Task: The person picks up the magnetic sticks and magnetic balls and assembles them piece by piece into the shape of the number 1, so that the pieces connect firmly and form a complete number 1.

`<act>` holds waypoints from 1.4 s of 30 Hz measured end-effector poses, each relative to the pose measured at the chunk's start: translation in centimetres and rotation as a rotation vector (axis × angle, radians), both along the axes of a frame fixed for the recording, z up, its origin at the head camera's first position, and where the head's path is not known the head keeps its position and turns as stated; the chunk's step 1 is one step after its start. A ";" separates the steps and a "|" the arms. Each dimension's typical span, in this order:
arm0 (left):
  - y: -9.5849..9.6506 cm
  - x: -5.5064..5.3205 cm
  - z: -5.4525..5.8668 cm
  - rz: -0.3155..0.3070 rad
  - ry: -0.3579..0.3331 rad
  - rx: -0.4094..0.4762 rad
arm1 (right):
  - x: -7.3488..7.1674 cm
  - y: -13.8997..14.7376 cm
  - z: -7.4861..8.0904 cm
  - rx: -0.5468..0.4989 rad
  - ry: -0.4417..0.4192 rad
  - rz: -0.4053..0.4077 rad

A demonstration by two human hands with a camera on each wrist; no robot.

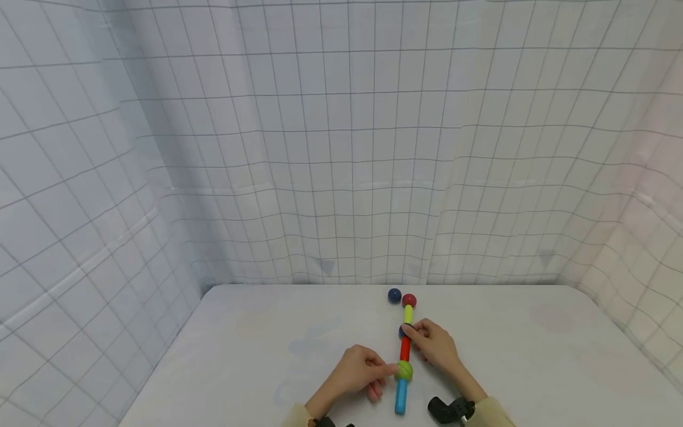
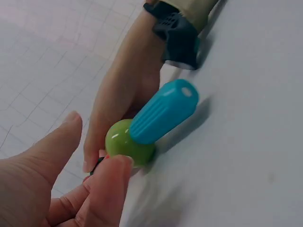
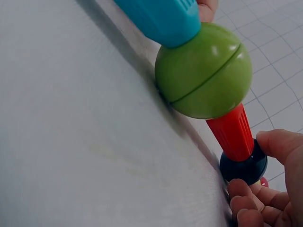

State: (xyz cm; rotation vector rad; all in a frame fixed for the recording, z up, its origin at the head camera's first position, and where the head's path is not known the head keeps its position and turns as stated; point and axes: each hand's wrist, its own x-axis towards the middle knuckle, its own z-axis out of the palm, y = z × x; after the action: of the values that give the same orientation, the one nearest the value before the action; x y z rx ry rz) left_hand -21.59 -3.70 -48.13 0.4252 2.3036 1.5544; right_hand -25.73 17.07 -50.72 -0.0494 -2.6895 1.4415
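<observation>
A line of joined toy pieces lies on the table: a red ball (image 1: 409, 300), a yellow-green rod (image 1: 408, 314), a dark blue ball (image 3: 242, 169), a red rod (image 3: 232, 132), a larger green ball (image 3: 203, 71) and a light blue rod (image 2: 165, 111) at the near end. My right hand (image 1: 437, 347) pinches the dark blue ball between thumb and fingers. On the other side, my left hand (image 1: 356, 373) is at the green ball, its thumb and forefinger spread apart. In the left wrist view the forefinger overlaps the ball's edge while the thumb stands away from it.
Beside the red ball, a loose dark blue ball (image 1: 394, 295) sits near the back edge of the white table (image 1: 240, 356). Gridded white curtains (image 1: 341, 178) hang behind and at both sides. A black wrist device (image 1: 450, 409) is strapped to my right wrist.
</observation>
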 end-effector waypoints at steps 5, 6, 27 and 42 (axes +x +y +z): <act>-0.1 -3.0 0.4 0.115 0.123 0.015 | -0.1 0.0 0.1 0.011 -0.003 -0.005; 0.0 -3.6 0.4 0.144 0.155 0.016 | -0.1 0.0 0.1 0.016 -0.001 -0.005; 3.4 -11.8 -1.8 0.183 0.672 -0.223 | 0.1 -0.6 -0.6 0.000 -0.009 0.011; 5.6 -12.9 -1.8 0.065 0.763 -0.360 | -0.4 0.1 -0.5 0.002 0.030 0.015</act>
State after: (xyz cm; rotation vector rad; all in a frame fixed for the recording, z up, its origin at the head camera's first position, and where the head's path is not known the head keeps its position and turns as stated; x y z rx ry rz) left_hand -34.51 1.89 -49.88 0.9812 3.1041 1.0580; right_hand -26.08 17.13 -51.21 -0.0066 -2.6730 1.4314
